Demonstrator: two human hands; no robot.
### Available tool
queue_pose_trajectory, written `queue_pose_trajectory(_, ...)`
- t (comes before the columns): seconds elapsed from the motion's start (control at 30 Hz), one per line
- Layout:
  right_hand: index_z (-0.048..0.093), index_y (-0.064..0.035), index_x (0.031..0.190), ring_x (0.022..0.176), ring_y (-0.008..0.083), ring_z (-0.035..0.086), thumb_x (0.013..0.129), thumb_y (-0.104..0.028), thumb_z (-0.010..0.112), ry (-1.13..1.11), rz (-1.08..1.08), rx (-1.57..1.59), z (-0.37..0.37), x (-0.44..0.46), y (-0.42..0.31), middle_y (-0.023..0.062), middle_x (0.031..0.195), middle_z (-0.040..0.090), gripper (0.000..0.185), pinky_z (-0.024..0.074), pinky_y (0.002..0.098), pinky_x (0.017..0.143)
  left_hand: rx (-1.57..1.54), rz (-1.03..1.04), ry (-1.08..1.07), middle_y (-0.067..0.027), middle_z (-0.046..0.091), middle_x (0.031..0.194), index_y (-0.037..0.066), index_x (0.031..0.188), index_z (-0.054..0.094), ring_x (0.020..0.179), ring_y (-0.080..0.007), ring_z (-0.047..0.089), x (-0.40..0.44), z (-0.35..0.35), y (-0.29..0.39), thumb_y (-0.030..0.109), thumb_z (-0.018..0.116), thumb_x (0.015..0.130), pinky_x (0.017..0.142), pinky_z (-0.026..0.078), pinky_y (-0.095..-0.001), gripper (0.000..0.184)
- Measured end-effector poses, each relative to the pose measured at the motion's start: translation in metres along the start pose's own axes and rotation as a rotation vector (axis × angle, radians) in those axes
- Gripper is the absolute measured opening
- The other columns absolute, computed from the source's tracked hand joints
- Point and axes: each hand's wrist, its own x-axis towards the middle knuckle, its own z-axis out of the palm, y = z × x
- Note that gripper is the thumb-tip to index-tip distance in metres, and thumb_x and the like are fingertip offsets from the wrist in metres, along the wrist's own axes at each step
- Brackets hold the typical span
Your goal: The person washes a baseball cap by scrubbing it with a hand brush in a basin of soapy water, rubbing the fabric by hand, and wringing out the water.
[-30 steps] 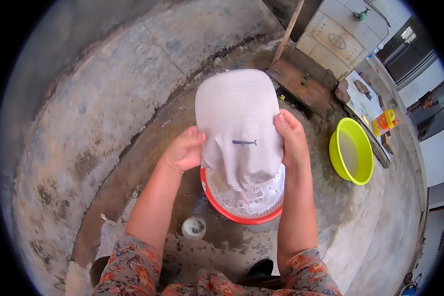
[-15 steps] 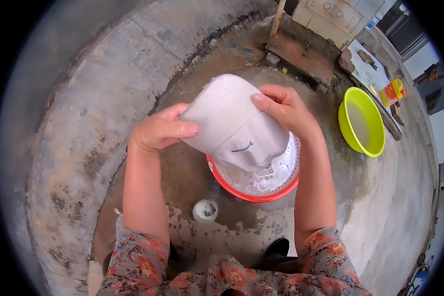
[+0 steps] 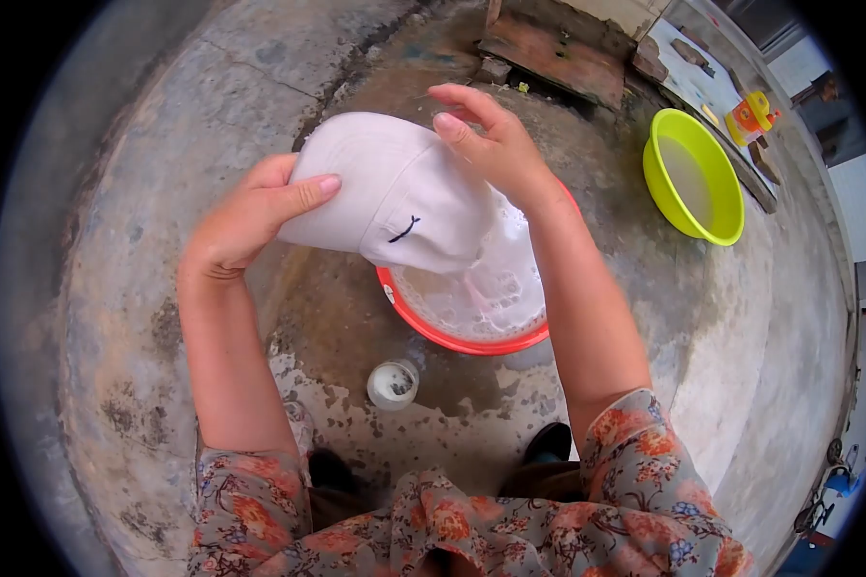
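A pale pinkish-white baseball cap [image 3: 409,197] with a small dark embroidered mark hangs over a red-rimmed basin. My left hand [image 3: 260,207] grips its brim, the thumb on top and the other fingers hidden beneath. Just off the cap's upper right side is my right hand [image 3: 486,139], its fingers apart and nothing in them. Below, the red basin [image 3: 457,341] holds cloudy, sudsy water, and the cap and my right forearm cover part of it.
A small jar [image 3: 393,385] with white contents stands on the wet concrete near my feet. To the right are a lime-green basin [image 3: 707,226] with cloudy liquid and a yellow-orange bottle [image 3: 749,117]. A rusty board [image 3: 553,58] lies at the back.
My right hand has let go of the cap and lifted away from it. The cap has shifted left and turned in my left hand. The view has also moved.
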Motion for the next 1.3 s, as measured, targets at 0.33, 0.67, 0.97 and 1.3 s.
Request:
queue_pose_trajectory(0.33, 0.034, -0.01, 0.129, 0.109, 0.0361, 0.046, 0.073, -0.02, 0.065, -0.195, 0.467, -0.682, 0.023, -0.092, 0.135, 0.0215, 0.123, 0.042, 0.065, 0.0384, 0.039, 0.093, -0.407, 0.193, 0.407, -0.0153, 0.058, 0.105, -0.005, 0.111, 0.05, 0.094, -0.0202, 0.057, 0.003, -0.036, -0.013, 0.024, 0.06, 0.081, 0.082, 0.046, -0.0324, 0.043)
queue_pose_trajectory(0.67, 0.031, -0.0138, 0.131, 0.108, 0.0392, 0.046, 0.076, -0.001, 0.048, -0.159, 0.564, -0.681, 0.046, -0.119, 0.162, 0.0274, 0.118, 0.043, 0.059, 0.0408, 0.0438, 0.088, -0.631, 0.225, 0.266, -0.0134, 0.057, 0.108, -0.003, 0.113, 0.048, 0.099, -0.0209, 0.056, 0.018, -0.006, -0.037, 0.009, 0.067, 0.073, 0.087, 0.044, -0.0354, 0.046)
queue_pose_trajectory(0.97, 0.045, -0.0119, 0.122, 0.086, 0.0384, 0.057, 0.078, -0.001, 0.048, -0.318, 0.312, -0.777, -0.041, -0.041, 0.054, 0.0241, 0.094, 0.059, 0.045, 0.0456, 0.0417, 0.075, -0.658, 0.342, 0.276, -0.0125, 0.056, 0.112, -0.002, 0.117, 0.046, 0.104, -0.0211, 0.053, 0.026, -0.003, -0.049, 0.001, 0.065, 0.07, 0.093, 0.039, -0.0367, 0.051)
queue_pose_trajectory(1.3, 0.041, -0.0192, 0.127, 0.06, 0.014, 0.057, 0.084, -0.005, 0.046, -0.433, 0.463, -0.643, -0.103, -0.073, 0.065, 0.008, 0.078, 0.056, 0.045, 0.0447, 0.0261, 0.048, -0.685, 0.338, 0.41, -0.0116, 0.054, 0.113, 0.0, 0.117, 0.044, 0.105, -0.0211, 0.051, 0.03, -0.001, -0.05, -0.002, 0.058, 0.07, 0.094, 0.037, -0.0357, 0.05)
